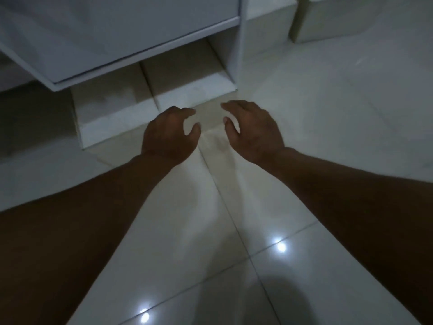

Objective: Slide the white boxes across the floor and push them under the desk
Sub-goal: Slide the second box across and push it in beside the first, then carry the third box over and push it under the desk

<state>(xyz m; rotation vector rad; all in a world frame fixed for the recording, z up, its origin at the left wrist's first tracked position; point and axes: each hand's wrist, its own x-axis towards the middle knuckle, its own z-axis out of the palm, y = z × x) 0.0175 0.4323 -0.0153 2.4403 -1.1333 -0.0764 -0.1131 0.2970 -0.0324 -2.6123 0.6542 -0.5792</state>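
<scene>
Hovering open-fingered, the left hand and right hand sit beside two white boxes half under the desk; a further push seems needed.

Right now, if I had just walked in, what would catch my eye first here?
Two bare hands, the left hand and the right hand, reach forward at the centre with fingers spread and nothing in them. Just beyond them two white boxes sit side by side, partly under the desk. Bright light spots glint on the tiled floor below.
</scene>
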